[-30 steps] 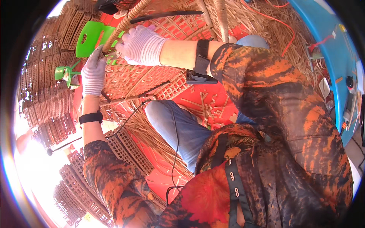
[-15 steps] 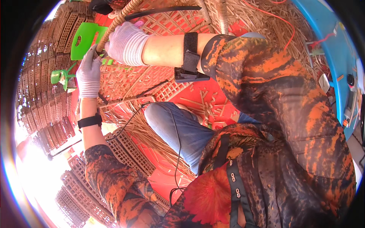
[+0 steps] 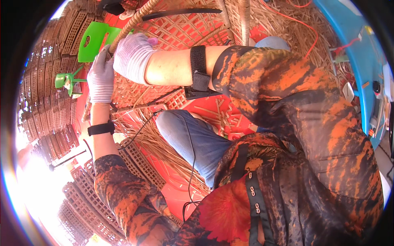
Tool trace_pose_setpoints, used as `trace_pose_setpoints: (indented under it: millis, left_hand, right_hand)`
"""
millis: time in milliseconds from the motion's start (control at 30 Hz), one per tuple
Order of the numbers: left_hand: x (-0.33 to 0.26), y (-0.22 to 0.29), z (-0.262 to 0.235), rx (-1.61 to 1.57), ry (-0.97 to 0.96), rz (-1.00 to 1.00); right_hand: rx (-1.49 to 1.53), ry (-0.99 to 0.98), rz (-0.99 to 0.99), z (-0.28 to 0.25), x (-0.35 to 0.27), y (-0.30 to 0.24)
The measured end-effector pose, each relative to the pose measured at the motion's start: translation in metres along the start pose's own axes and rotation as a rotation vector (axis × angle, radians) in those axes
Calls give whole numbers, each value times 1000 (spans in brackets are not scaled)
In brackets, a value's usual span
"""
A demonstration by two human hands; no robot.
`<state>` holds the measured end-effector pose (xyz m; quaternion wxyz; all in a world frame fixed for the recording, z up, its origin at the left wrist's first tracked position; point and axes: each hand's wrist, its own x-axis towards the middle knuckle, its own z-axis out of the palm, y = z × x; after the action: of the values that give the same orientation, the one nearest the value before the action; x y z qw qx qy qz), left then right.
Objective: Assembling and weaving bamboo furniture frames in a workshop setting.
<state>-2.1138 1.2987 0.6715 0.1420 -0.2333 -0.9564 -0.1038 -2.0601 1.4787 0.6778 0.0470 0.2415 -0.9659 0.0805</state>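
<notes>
A wicker pole (image 3: 144, 10) wrapped in cane strip slants down from the top edge to my two hands. It belongs to a large piece of open wickerwork (image 3: 180, 30) in front of me. My right hand (image 3: 133, 55), in a pale knitted glove, is closed around the pole, its fingertips mostly hidden behind it. Just to the left and lower, my left hand (image 3: 101, 82), gloved as well, has its fingers pressed together at the pole's lower end. Whether it also pinches a loose strip there cannot be made out.
Behind the hands stand a green plastic chair (image 3: 94, 41) and a smaller green stool (image 3: 67, 80). Stacks of brown woven panels (image 3: 45, 90) line the left. Loose cane strips (image 3: 283, 28) lie at upper right, near a blue table (image 3: 353, 49). A black cable (image 3: 191, 143) crosses my knee.
My right hand and forearm have come slightly down and nearer. My left hand has shifted a little to the right. Both stay at the wrapped pole, which has moved slightly right.
</notes>
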Motion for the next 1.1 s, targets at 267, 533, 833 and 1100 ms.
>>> trace_pose_setpoints:
  millis: [267, 533, 833, 1100]
  left_hand:
    - [-2, 5, -4, -17, 2, 8]
    - [-11, 15, -4, -70, -35, -79]
    - [-94, 53, 34, -66, 791, -328]
    - [-47, 100, 85, -686, 664, -860]
  right_hand:
    - [282, 122, -129, 5, 0, 25]
    - [249, 15, -286, -28, -44, 53]
    - [543, 331, 96, -34, 9, 85]
    - [729, 105, 373, -72, 4, 77]
